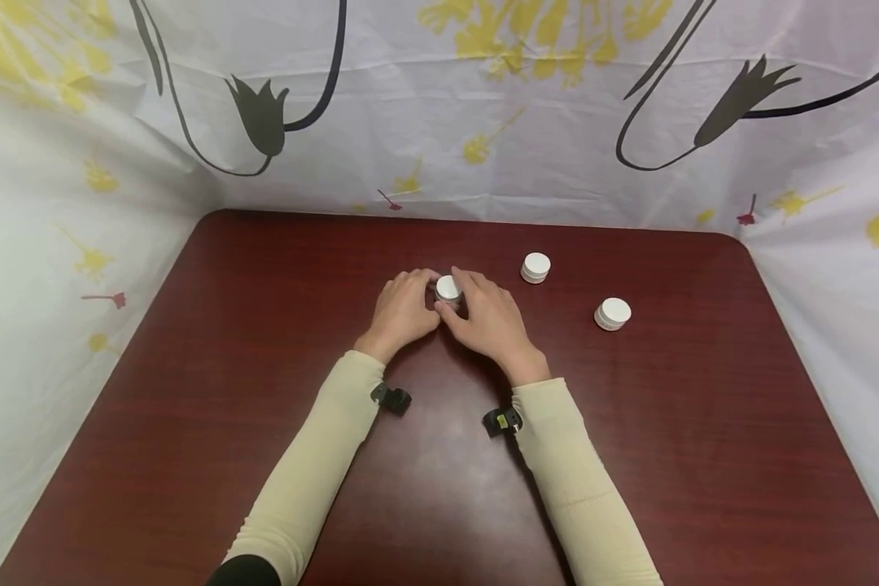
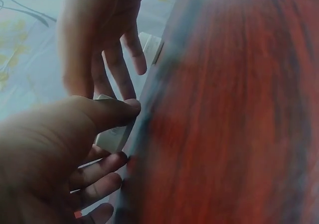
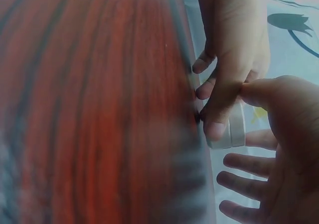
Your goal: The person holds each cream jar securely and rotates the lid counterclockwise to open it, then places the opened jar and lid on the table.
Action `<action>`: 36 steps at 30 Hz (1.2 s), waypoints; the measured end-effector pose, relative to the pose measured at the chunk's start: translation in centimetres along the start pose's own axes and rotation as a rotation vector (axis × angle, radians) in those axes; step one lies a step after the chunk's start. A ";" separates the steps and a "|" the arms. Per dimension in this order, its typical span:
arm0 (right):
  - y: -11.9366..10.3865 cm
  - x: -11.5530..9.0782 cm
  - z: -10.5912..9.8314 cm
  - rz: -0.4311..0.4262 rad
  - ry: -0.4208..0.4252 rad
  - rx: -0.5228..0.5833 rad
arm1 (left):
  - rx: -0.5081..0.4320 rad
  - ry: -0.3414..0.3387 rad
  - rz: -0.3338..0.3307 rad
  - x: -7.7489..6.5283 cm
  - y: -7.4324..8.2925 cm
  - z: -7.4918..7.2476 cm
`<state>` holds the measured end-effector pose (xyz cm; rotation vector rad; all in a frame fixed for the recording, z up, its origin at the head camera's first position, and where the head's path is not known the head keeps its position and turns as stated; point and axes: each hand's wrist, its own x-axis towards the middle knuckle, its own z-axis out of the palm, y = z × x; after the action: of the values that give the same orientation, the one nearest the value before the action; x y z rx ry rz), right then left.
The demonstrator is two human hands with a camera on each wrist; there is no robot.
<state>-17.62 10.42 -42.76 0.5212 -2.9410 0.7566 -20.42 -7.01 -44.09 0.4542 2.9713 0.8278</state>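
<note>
Gripping a small white jar [image 1: 448,288]

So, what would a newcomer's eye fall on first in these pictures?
The bare left hand and bare right hand probably come first, both gripping a small, round, white-lidded container towards the far side of the glossy red-brown table. Two similar round white containers stand to their right. Behind hangs a white cloth with dark tulips and yellow splashes.

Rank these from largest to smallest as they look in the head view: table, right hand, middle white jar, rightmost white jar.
1. Table
2. Right hand
3. Rightmost white jar and middle white jar: nearly alike; nearness to the camera makes their order unsure.
</note>
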 end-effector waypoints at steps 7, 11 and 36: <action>0.2 -0.3 -0.2 0.045 0.039 -0.001 | 0.001 0.011 0.007 0.1 0.5 0.2; 0.3 -0.4 -0.4 0.081 0.088 0.000 | 0.020 0.013 0.023 0.1 0.8 0.1; 0.2 -0.7 -1.3 0.129 0.254 0.040 | 0.096 0.094 0.130 -0.9 1.9 -0.8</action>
<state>-17.03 11.43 -41.82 0.2191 -2.7469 0.8279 -19.09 -6.18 -42.47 0.6353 3.1065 0.7386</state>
